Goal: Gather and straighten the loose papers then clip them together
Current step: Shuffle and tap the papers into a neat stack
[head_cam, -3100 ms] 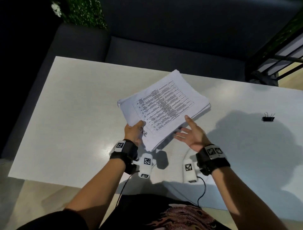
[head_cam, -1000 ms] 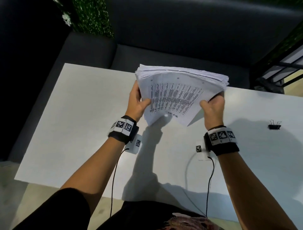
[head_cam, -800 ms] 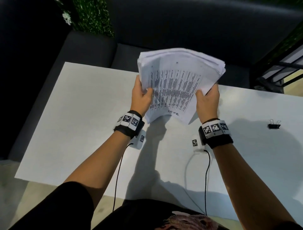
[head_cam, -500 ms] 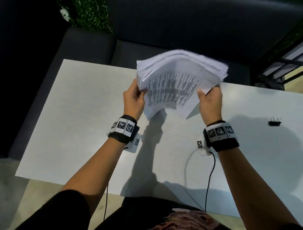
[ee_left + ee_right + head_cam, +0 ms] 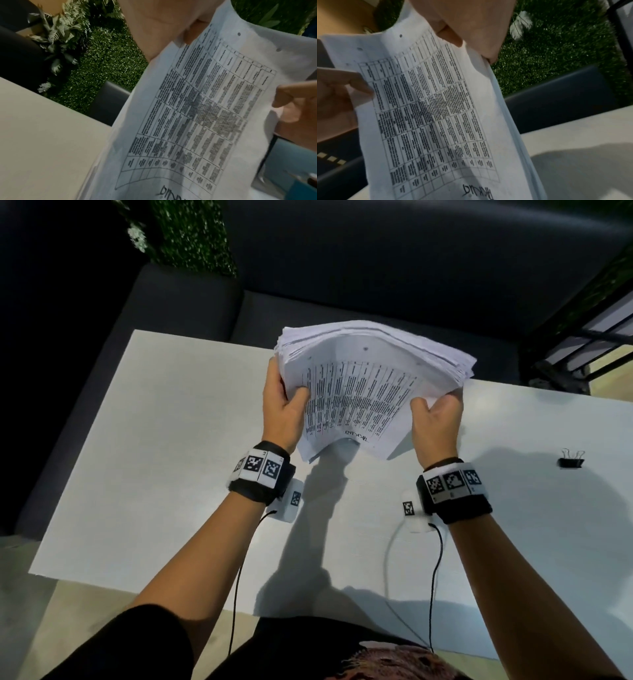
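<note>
A thick stack of white papers [image 5: 363, 385] with a printed table on its near sheet stands on edge above the white table [image 5: 171, 474], its top edges fanned and uneven. My left hand [image 5: 286, 405] grips its left side, thumb on the near sheet. On the stack's right side my right hand [image 5: 436, 414] grips it the same way. In the left wrist view the stack of papers [image 5: 197, 115] fills the frame, with my left hand [image 5: 164, 31] above it. The right wrist view shows the stack of papers [image 5: 433, 108] under my right hand [image 5: 471, 27]. A black binder clip [image 5: 571, 459] lies on the table at the right.
A dark sofa [image 5: 342, 268] runs behind the table's far edge. A green plant wall [image 5: 191, 237] stands at the back left, a black metal rail [image 5: 582, 337] at the back right. Wrist-camera cables [image 5: 435, 577] hang over the table's near part.
The stack has gone from lying flat on the table to upright between both hands. In the last second it bobbed up and came down a little, still held by both sides.
</note>
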Motion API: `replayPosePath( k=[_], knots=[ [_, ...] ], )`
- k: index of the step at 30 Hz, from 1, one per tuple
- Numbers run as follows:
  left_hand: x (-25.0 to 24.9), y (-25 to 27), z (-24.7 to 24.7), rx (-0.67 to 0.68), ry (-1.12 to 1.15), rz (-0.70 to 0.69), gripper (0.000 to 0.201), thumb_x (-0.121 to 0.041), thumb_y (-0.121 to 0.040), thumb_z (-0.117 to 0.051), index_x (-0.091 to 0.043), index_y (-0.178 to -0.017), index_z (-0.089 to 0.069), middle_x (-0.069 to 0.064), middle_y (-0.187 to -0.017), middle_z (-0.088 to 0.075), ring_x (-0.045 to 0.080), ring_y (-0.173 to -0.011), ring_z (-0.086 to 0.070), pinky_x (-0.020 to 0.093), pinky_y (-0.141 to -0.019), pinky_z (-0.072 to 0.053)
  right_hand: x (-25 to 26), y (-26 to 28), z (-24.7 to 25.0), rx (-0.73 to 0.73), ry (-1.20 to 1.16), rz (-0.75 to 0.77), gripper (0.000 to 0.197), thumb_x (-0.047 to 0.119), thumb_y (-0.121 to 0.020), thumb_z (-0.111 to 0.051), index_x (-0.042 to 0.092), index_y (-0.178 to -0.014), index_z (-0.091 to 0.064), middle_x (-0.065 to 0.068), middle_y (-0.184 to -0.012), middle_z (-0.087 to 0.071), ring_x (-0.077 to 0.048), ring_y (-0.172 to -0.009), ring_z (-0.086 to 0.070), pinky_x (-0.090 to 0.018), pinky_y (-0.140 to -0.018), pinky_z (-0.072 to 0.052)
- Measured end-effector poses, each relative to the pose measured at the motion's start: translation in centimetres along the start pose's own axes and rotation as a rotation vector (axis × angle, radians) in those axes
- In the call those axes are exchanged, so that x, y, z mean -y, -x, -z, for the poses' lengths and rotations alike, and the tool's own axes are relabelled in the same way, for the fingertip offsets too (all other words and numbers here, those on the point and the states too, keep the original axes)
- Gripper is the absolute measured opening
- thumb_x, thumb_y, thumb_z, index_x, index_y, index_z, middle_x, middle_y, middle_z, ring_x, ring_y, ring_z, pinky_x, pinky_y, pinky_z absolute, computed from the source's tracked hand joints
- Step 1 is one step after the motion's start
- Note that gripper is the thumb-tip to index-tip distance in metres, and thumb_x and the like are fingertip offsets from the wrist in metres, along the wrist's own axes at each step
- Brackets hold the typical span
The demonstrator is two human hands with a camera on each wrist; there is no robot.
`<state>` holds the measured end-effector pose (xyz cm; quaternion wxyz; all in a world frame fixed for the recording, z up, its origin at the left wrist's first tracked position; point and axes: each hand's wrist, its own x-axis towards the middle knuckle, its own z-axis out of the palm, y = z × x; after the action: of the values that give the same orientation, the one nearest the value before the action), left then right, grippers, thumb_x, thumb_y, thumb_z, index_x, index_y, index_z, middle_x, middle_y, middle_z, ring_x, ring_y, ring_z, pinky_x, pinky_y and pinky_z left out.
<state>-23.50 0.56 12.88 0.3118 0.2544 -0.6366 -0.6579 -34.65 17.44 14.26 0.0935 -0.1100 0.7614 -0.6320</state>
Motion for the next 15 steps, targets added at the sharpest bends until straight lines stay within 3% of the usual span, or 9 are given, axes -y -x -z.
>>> replayPosePath(
  k=[2,4,7,10,12,13,15],
  knots=[
    [0.5,0.7,-0.5,0.021,-0.047,0.018,0.048,0.005,-0.076,-0.048,-0.013,-0.12,-0.043,-0.002,-0.094,-0.055,0.001,-0.082,-0.056,0.022,-0.071,-0.054,-1.0,0.3,-0.1,0.016,0.014,-0.05,0.044,-0.014,-0.082,-0.044,0.006,-0.121,-0.042,0.005,-0.091,-0.056,0.011,-0.074,-0.057,-0.005,-0.062,-0.046],
    [0.8,1.1,-0.8,0.034,-0.095,0.009,0.046,0.007,-0.078,-0.048,-0.024,-0.112,-0.045,-0.007,-0.095,-0.054,-0.007,-0.083,-0.057,0.024,-0.074,-0.055,-1.4,0.5,-0.4,0.027,0.06,-0.046,0.051,-0.013,-0.081,-0.042,0.007,-0.129,-0.041,-0.002,-0.105,-0.058,0.002,-0.087,-0.057,-0.004,-0.07,-0.047],
    [1.4,1.3,-0.4,0.038,-0.134,0.013,0.051,0.01,-0.082,-0.05,-0.034,-0.107,-0.044,-0.013,-0.1,-0.054,-0.013,-0.088,-0.057,0.021,-0.079,-0.054,-2.5,0.5,-0.3,0.021,0.068,-0.039,0.052,-0.012,-0.081,-0.042,0.008,-0.129,-0.041,0.0,-0.105,-0.057,-0.002,-0.087,-0.057,-0.005,-0.069,-0.047],
    [2.7,1.1,-0.1,0.076,-0.197,0.092,0.048,0.006,-0.086,-0.055,-0.013,-0.129,-0.042,-0.011,-0.098,-0.056,-0.015,-0.084,-0.058,0.02,-0.076,-0.057,-4.1,0.7,-0.2,0.148,0.127,-0.126,0.057,-0.011,-0.084,-0.043,0.011,-0.137,-0.034,-0.002,-0.116,-0.057,-0.009,-0.094,-0.057,0.0,-0.069,-0.044],
    [2.7,0.4,-0.1,0.124,-0.295,0.088,0.045,0.004,-0.088,-0.055,-0.001,-0.131,-0.042,-0.006,-0.095,-0.059,-0.008,-0.08,-0.059,0.014,-0.068,-0.054,-5.0,0.2,0.1,0.189,0.197,-0.151,0.054,-0.007,-0.087,-0.042,0.013,-0.137,-0.035,-0.002,-0.122,-0.056,-0.016,-0.105,-0.055,-0.013,-0.082,-0.045],
    [2.5,0.0,-0.1,0.145,-0.323,0.076,0.041,0.003,-0.089,-0.055,0.002,-0.129,-0.045,0.0,-0.096,-0.06,0.002,-0.08,-0.06,0.013,-0.065,-0.053,-5.4,-0.2,0.4,0.182,0.233,-0.161,0.048,-0.003,-0.089,-0.043,0.012,-0.135,-0.038,-0.001,-0.119,-0.056,-0.016,-0.106,-0.054,-0.02,-0.087,-0.044],
    [2.1,-1.0,0.1,0.161,-0.334,0.054,0.037,0.003,-0.089,-0.055,0.002,-0.125,-0.049,0.005,-0.097,-0.061,0.008,-0.079,-0.06,0.012,-0.064,-0.053,-6.1,-1.1,1.5,0.171,0.338,-0.172,0.033,0.01,-0.094,-0.051,0.01,-0.126,-0.043,-0.002,-0.108,-0.057,-0.02,-0.1,-0.056,-0.028,-0.085,-0.045]
  ],
)
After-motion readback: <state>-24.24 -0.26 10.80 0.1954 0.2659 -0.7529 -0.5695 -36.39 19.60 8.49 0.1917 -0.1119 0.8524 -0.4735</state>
